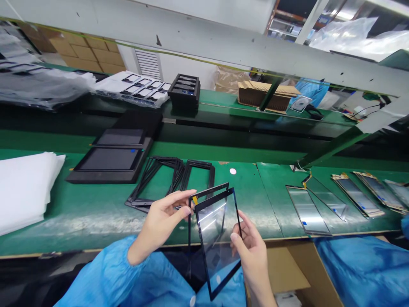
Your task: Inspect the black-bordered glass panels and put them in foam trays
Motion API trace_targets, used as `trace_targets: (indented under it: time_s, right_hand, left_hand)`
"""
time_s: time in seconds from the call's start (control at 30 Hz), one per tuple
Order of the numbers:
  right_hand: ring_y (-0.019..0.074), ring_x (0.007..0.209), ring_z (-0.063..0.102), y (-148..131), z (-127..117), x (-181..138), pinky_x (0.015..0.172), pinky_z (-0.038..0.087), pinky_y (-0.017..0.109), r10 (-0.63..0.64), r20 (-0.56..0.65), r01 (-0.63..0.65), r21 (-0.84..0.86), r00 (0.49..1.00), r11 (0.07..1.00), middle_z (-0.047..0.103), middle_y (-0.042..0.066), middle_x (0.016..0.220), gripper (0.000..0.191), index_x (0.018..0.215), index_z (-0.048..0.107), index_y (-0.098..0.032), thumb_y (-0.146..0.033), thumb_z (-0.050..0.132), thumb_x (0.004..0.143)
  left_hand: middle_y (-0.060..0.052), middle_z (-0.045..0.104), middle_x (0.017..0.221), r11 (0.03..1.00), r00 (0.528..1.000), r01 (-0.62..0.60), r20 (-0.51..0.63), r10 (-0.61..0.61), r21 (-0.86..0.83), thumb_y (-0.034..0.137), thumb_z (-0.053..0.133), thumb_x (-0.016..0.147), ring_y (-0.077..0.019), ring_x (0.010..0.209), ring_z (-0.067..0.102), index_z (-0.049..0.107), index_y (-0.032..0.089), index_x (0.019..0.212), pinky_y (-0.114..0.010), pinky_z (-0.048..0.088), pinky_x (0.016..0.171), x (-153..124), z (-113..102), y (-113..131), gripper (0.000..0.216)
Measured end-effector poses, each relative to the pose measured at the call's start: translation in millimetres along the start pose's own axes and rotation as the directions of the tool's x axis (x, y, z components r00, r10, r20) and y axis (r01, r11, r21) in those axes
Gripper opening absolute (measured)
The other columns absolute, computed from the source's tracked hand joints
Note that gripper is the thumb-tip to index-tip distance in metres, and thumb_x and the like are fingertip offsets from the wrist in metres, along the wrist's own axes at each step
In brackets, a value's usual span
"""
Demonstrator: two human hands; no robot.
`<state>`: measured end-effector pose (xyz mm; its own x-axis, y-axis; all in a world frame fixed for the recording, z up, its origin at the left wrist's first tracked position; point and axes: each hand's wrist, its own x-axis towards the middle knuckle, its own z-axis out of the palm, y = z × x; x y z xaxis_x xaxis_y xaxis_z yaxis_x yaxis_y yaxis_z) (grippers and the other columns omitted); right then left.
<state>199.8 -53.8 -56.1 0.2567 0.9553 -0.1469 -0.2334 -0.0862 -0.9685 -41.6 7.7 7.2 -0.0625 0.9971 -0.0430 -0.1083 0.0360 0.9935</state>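
My right hand grips a clear touch panel with a black border by its right edge, thumb on the front. A thin black frame is pinched in my left hand, just behind and to the left of the panel. The two pieces overlap, tilted, over my lap at the bench's front edge. An orange tab shows at the panel's upper left corner. Whether panel and frame touch, I cannot tell. Behind my left hand, black frames lie in a loose stack, with another frame pile beside it.
Two dark screens rest on a black foam block. White sheets are stacked at left. Display panels lie at right. A cardboard box stands below the bench edge. A shelf with trays runs along the back.
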Motion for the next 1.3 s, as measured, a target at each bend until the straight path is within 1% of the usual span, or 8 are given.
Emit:
trace_targets:
  time_s: [0.2, 0.6, 0.7, 0.9, 1.1, 1.2, 1.27, 1.3]
  right_hand:
    - [0.0158, 0.073, 0.062, 1.4, 4.6, -1.5, 0.054, 0.053, 0.021, -0.043, -0.018, 0.042, -0.043, 0.999, 0.998, 0.068, 0.000, 0.087, 0.058, 0.138, 0.071, -0.025, -0.037, 0.089, 0.084]
    - [0.0165, 0.082, 0.069, 6.4, 11.0, -9.2, 0.070, 0.060, 0.024, 0.007, -0.044, -0.013, -0.126, 0.999, 0.992, 0.071, 0.002, 0.094, 0.062, 0.143, 0.068, -0.026, -0.036, 0.087, 0.084]
    - [0.0174, 0.084, 0.070, 5.0, 15.3, -9.7, 0.072, 0.060, 0.025, 0.027, -0.064, -0.035, -0.120, 0.998, 0.992, 0.071, 0.002, 0.092, 0.064, 0.142, 0.068, -0.024, -0.039, 0.087, 0.083]
    - [0.0150, 0.074, 0.066, 4.9, 18.6, -11.3, 0.059, 0.056, 0.021, 0.029, -0.072, -0.037, -0.123, 0.997, 0.992, 0.071, 0.002, 0.093, 0.065, 0.145, 0.066, -0.025, -0.042, 0.085, 0.086]
    - [0.0183, 0.083, 0.069, 14.9, 15.6, -12.4, 0.070, 0.060, 0.027, -0.027, -0.058, 0.013, -0.231, 0.998, 0.973, 0.072, 0.004, 0.097, 0.063, 0.150, 0.063, -0.025, -0.040, 0.078, 0.091]
    - [0.0250, 0.105, 0.070, 14.7, 12.8, -11.1, 0.090, 0.062, 0.039, -0.198, -0.046, 0.161, -0.417, 0.979, 0.895, 0.071, 0.009, 0.117, 0.055, 0.146, 0.067, -0.026, -0.038, 0.076, 0.092]
    - [0.0322, 0.135, 0.061, 7.4, 11.2, -6.2, 0.111, 0.052, 0.049, -0.319, -0.032, 0.263, -0.491, 0.947, 0.831, 0.062, 0.013, 0.145, 0.054, 0.145, 0.068, -0.029, -0.037, 0.076, 0.093]
    - [0.0336, 0.143, 0.055, 1.5, 10.6, -2.3, 0.117, 0.048, 0.052, -0.333, -0.024, 0.283, -0.472, 0.943, 0.835, 0.058, 0.013, 0.154, 0.055, 0.148, 0.065, -0.030, -0.036, 0.075, 0.094]
  left_hand:
    - [-0.007, 0.080, 0.082, 0.999, 0.999, 0.027, 0.044, -0.026, -0.027, 0.028, 0.091, 0.076, -0.0197, 0.067, 0.073, 0.088, 0.021, 0.112, -0.026, 0.064, 0.059, -2.6, -1.2, -3.1, 0.037]
    - [-0.004, 0.077, 0.086, 0.963, 0.983, 0.167, 0.109, -0.147, -0.213, 0.033, 0.093, 0.082, -0.0154, 0.073, 0.073, 0.084, 0.027, 0.124, -0.020, 0.064, 0.058, -3.4, -2.9, -23.1, 0.043]
    - [-0.005, 0.078, 0.088, 0.949, 0.981, 0.184, 0.115, -0.159, -0.254, 0.032, 0.094, 0.081, -0.0169, 0.075, 0.075, 0.084, 0.027, 0.123, -0.021, 0.065, 0.058, -1.9, -0.2, -20.5, 0.043]
    - [-0.005, 0.080, 0.089, 0.944, 0.982, 0.183, 0.089, -0.164, -0.276, 0.031, 0.095, 0.079, -0.0194, 0.077, 0.078, 0.084, 0.027, 0.122, -0.021, 0.065, 0.055, -0.9, 2.5, -18.7, 0.044]
    - [-0.009, 0.085, 0.100, 0.952, 0.980, 0.195, 0.075, -0.182, -0.235, 0.033, 0.094, 0.081, -0.0237, 0.088, 0.083, 0.082, 0.025, 0.127, -0.020, 0.065, 0.057, -0.4, 2.7, -21.5, 0.048]
    - [-0.011, 0.086, 0.102, 0.968, 0.982, 0.188, 0.038, -0.184, -0.167, 0.034, 0.093, 0.081, -0.0276, 0.092, 0.085, 0.082, 0.022, 0.126, -0.020, 0.065, 0.057, -1.4, 2.1, -17.7, 0.048]
    - [-0.011, 0.087, 0.097, 0.976, 0.983, 0.180, 0.039, -0.177, -0.121, 0.034, 0.093, 0.081, -0.0285, 0.089, 0.086, 0.083, 0.020, 0.123, -0.021, 0.065, 0.057, -3.7, 0.6, -13.6, 0.045]
    - [-0.010, 0.087, 0.093, 0.979, 0.984, 0.176, 0.053, -0.172, -0.099, 0.033, 0.093, 0.081, -0.0282, 0.087, 0.086, 0.084, 0.019, 0.121, -0.021, 0.066, 0.058, -5.3, -0.5, -11.4, 0.044]
